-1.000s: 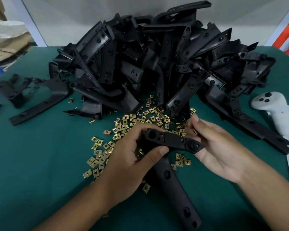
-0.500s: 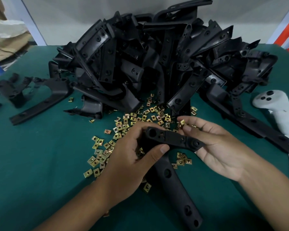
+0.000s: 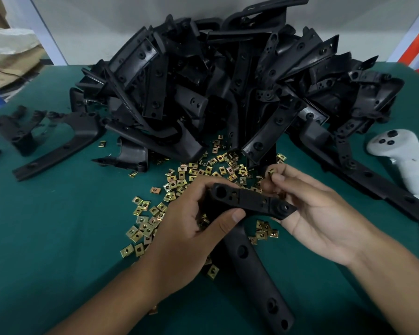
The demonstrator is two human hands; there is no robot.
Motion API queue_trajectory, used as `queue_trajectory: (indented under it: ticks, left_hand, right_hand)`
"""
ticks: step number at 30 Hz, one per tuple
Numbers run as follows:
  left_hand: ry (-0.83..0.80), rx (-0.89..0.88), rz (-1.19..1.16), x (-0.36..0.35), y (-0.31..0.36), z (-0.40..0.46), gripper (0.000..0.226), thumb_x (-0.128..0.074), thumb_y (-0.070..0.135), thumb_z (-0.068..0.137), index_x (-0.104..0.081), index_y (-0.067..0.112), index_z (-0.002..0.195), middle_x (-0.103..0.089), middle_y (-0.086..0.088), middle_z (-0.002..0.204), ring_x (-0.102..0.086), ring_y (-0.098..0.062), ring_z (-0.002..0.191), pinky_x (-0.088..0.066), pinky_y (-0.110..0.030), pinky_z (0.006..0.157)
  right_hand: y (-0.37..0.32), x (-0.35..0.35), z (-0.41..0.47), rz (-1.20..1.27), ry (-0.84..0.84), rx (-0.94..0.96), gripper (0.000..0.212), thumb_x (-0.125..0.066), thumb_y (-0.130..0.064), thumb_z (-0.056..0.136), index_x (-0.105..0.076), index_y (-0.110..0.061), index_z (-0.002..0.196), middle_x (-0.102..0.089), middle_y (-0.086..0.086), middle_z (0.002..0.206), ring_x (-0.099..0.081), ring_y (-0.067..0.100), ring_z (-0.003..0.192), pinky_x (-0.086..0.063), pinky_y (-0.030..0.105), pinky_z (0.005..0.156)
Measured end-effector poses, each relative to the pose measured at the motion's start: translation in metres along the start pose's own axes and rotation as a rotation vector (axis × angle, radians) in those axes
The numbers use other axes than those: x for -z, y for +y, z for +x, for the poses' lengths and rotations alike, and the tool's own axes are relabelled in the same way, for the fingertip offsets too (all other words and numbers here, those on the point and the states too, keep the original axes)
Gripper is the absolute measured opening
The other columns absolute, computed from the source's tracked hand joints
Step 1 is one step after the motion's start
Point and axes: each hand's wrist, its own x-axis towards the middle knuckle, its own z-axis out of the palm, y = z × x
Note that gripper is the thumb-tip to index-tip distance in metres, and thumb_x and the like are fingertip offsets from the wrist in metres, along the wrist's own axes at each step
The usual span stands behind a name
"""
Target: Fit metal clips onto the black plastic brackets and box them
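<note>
The black bracket [image 3: 249,201] is gripped above the counter [image 3: 58,226] by the left hand [image 3: 186,235], fingers curled round it. A metal clip [image 3: 272,172] is pinched in the right hand [image 3: 317,211] (just beside the bracket); it is best slid squarely onto an edge.

Your left hand [image 3: 186,228] grips the bracket [image 3: 249,201]; beside it, your right hand [image 3: 319,213] pinches a clip [image 3: 272,172] above the bracket.
</note>
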Motion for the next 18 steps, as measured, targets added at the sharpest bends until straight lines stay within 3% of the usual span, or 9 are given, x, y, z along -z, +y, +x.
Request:
queue_trajectory:
  ticks: [3, 6, 10, 14, 18]
  left_hand:
    - [-0.002, 0.012, -0.004, 0.000, 0.000, 0.000, 0.021, -0.066, 0.041, 0.092, -0.060, 0.045, 0.112, -0.070, 0.015, 0.107, -0.068, -0.010, 0.099, -0.055, -0.019, 0.079]
    - [-0.027, 0.023, -0.017, 0.000, 0.001, 0.001, 0.020, -0.062, 0.043, 0.095, -0.061, 0.045, 0.114, -0.070, 0.015, 0.108, -0.068, -0.009, 0.102, -0.054, -0.017, 0.079]
    - [-0.104, 0.032, -0.043, 0.001, 0.004, 0.001, 0.026, -0.057, 0.048, 0.098, -0.060, 0.044, 0.123, -0.069, 0.015, 0.117, -0.066, -0.009, 0.111, -0.053, -0.016, 0.085]
    - [-0.118, 0.042, -0.060, 0.000, 0.002, 0.000, 0.025, -0.066, 0.041, 0.094, -0.060, 0.040, 0.118, -0.071, 0.011, 0.110, -0.068, -0.012, 0.106, -0.053, -0.018, 0.084]
    - [-0.119, 0.013, -0.040, 0.000, 0.003, 0.000, 0.024, -0.067, 0.043, 0.093, -0.060, 0.039, 0.115, -0.072, 0.013, 0.105, -0.069, -0.008, 0.099, -0.053, -0.016, 0.080]
  right_hand:
    - [0.000, 0.000, -0.001, -0.037, -0.018, 0.030, 0.010, -0.064, -0.011, 0.084, -0.069, -0.013, 0.091, -0.056, 0.004, 0.081, -0.052, 0.010, 0.070, -0.051, 0.020, 0.061]
    - [-0.001, 0.000, -0.002, -0.072, -0.071, 0.047, 0.016, -0.072, -0.011, 0.083, -0.074, -0.017, 0.098, -0.060, 0.003, 0.083, -0.060, 0.010, 0.071, -0.055, 0.020, 0.065]
    - [-0.001, 0.000, -0.005, -0.205, -0.081, 0.050, 0.019, -0.078, -0.016, 0.070, -0.073, -0.021, 0.087, -0.063, 0.003, 0.085, -0.062, 0.014, 0.077, -0.053, 0.024, 0.070]
    - [-0.001, -0.004, -0.011, -0.285, -0.114, 0.076, 0.014, -0.083, -0.015, 0.073, -0.073, -0.021, 0.080, -0.062, -0.006, 0.069, -0.049, 0.002, 0.050, -0.040, 0.011, 0.049]
    - [-0.001, -0.009, -0.014, -0.271, -0.120, 0.117, 0.010, -0.081, -0.012, 0.074, -0.073, -0.018, 0.075, -0.065, -0.003, 0.067, -0.061, 0.003, 0.051, -0.049, 0.013, 0.050]
